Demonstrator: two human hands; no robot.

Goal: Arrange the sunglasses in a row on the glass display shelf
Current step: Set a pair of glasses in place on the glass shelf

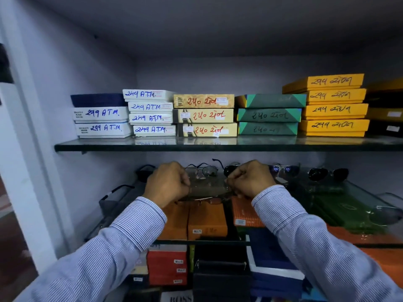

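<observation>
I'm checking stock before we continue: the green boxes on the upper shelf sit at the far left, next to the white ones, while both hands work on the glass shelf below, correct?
Not quite. The head view shows the green boxes between the beige boxes and the yellow boxes, right of centre. The white boxes are at the left. Both hands, left and right, are at the lower glass shelf.

Both hands' fingers curl away unseen, and the clear packet (207, 186) between them is blurred

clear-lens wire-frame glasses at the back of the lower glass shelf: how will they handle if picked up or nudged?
The clear-lens glasses look thin-wired, so probably very light and easily bent. Sitting on the smooth glass shelf, a nudge would likely slide them. One temple sticks up, so it may snag neighbouring dark sunglasses.
</observation>
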